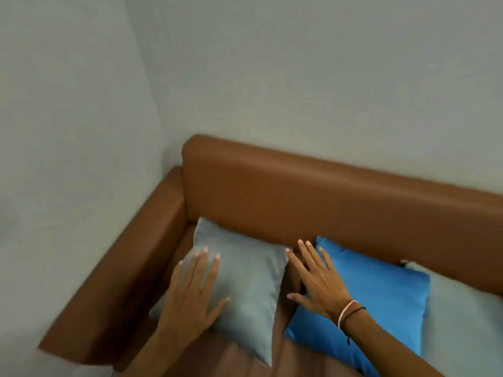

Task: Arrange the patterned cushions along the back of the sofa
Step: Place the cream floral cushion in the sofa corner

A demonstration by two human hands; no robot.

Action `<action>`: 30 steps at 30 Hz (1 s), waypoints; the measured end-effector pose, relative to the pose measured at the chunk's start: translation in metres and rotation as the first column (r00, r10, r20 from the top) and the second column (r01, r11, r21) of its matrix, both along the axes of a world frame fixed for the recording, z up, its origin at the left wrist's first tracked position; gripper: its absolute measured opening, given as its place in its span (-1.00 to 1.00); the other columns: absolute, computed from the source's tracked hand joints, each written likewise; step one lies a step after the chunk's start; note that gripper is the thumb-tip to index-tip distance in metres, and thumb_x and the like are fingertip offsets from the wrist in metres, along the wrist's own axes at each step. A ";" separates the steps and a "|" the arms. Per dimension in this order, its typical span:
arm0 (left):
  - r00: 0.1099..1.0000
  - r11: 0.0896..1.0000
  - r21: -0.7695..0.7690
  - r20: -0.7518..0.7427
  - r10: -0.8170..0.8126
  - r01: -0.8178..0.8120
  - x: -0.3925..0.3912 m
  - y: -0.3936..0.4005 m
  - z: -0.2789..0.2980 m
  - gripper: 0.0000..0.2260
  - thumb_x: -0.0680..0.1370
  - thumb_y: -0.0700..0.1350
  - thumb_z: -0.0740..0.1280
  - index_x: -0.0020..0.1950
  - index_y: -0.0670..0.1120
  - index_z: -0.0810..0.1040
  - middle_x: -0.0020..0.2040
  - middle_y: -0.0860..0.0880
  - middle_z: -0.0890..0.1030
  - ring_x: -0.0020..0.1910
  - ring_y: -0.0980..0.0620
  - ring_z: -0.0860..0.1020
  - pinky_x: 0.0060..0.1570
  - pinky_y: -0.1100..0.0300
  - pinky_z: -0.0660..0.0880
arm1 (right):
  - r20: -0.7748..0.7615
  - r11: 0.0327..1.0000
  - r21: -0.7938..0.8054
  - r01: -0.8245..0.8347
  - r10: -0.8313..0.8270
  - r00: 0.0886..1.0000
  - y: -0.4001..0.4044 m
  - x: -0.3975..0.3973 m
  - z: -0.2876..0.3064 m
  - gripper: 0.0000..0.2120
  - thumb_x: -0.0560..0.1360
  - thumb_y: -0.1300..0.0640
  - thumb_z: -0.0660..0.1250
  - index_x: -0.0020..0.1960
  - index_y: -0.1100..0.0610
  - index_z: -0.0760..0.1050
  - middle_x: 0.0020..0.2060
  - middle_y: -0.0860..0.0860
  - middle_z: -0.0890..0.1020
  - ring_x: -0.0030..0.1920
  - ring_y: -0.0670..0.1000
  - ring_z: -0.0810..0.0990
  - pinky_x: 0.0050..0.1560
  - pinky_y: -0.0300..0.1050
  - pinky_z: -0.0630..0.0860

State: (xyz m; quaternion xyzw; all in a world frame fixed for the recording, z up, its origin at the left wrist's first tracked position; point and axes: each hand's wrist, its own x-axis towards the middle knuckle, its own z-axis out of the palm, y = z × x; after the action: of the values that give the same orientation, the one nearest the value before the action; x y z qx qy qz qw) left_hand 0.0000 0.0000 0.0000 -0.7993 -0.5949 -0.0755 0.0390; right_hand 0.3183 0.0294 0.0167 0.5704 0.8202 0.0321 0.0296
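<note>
A pale grey cushion (250, 284) leans in the sofa's left corner against the brown backrest (313, 197). My left hand (190, 297) lies flat on its left half, fingers spread, holding nothing. To its right a bright blue cushion (381, 295) leans against the backrest. My right hand (315, 278) rests open over the blue cushion's left edge, fingers stretched toward the gap between the two cushions. A second pale grey cushion (462, 314) sits at the far right, partly cut off by the frame. No pattern shows on any cushion.
The brown sofa armrest (130, 257) runs along the left, tight against a pale grey wall (81, 131). Another pale wall (299, 77) rises behind the backrest. Brown seat fabric (234, 360) shows at the bottom.
</note>
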 end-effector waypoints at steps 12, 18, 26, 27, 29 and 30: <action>0.973 0.985 -0.156 -0.202 -0.109 0.078 -0.002 0.018 -0.247 -0.23 0.39 0.13 0.49 0.53 -0.01 0.28 0.44 -0.36 0.43 0.43 -0.35 0.39 0.33 -0.46 0.32 | -0.203 0.959 -0.134 -0.250 0.221 0.954 0.026 -0.015 -0.263 -0.17 0.46 0.12 0.30 0.66 0.14 0.08 0.62 0.30 0.14 0.64 0.25 0.12 0.55 0.25 0.30; 0.931 0.937 -0.209 0.298 -0.211 0.279 -0.026 0.080 -0.163 -0.53 0.51 -0.03 0.30 0.43 -0.04 0.49 0.15 -0.11 0.71 0.01 -0.10 0.70 -0.01 -0.01 0.65 | -0.463 0.969 -0.138 -0.207 0.122 0.878 0.044 -0.033 -0.241 -0.05 0.49 -0.16 0.42 0.64 0.26 0.04 0.63 0.31 0.12 0.66 0.23 0.07 0.59 0.31 0.17; 0.788 0.662 -0.624 0.611 0.081 0.415 -0.076 0.262 0.001 -0.72 0.45 -0.01 0.54 0.13 0.22 0.65 0.04 0.20 0.73 0.05 0.20 0.67 0.00 0.30 0.59 | -0.915 0.982 -0.173 0.071 -0.187 0.357 0.161 -0.082 -0.064 -0.53 0.47 -0.37 0.39 0.18 -0.07 0.54 -0.04 -0.11 0.75 -0.05 -0.13 0.74 -0.09 0.03 0.69; 0.757 0.646 -0.618 0.646 0.094 0.447 -0.078 0.279 0.014 -0.72 0.44 0.00 0.54 0.11 0.21 0.66 0.05 0.22 0.72 0.05 0.20 0.67 -0.04 0.37 0.58 | -0.905 0.975 -0.173 0.143 -0.214 0.368 0.180 -0.090 -0.045 -0.53 0.46 -0.44 0.34 0.08 -0.07 0.55 -0.13 -0.10 0.75 -0.16 -0.13 0.73 -0.17 0.00 0.68; 0.722 0.677 -0.585 0.683 0.113 0.448 -0.084 0.311 0.017 -0.72 0.45 0.01 0.52 0.16 0.15 0.66 0.10 0.16 0.72 0.11 0.14 0.66 0.04 0.30 0.59 | -0.847 0.937 -0.182 0.297 -0.303 0.437 0.217 -0.107 -0.019 -0.43 0.43 -0.54 0.24 -0.06 -0.03 0.54 -0.25 -0.04 0.73 -0.27 -0.06 0.69 -0.24 0.00 0.63; 0.715 0.725 -0.550 0.690 0.115 0.414 -0.087 0.326 0.010 -0.70 0.48 0.01 0.49 0.21 0.12 0.64 0.13 0.12 0.71 0.14 0.11 0.65 0.14 0.20 0.59 | -0.808 0.909 -0.195 0.369 -0.362 0.465 0.232 -0.113 -0.015 -0.40 0.43 -0.56 0.21 -0.06 -0.01 0.54 -0.25 -0.04 0.71 -0.23 0.00 0.68 -0.21 0.03 0.60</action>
State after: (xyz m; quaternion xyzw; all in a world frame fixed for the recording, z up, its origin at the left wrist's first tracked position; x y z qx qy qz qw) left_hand -0.0874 0.3258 0.0097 -0.7202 -0.4789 -0.1472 -0.4798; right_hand 0.2057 0.2612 0.0021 0.6786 0.5940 -0.2445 -0.3561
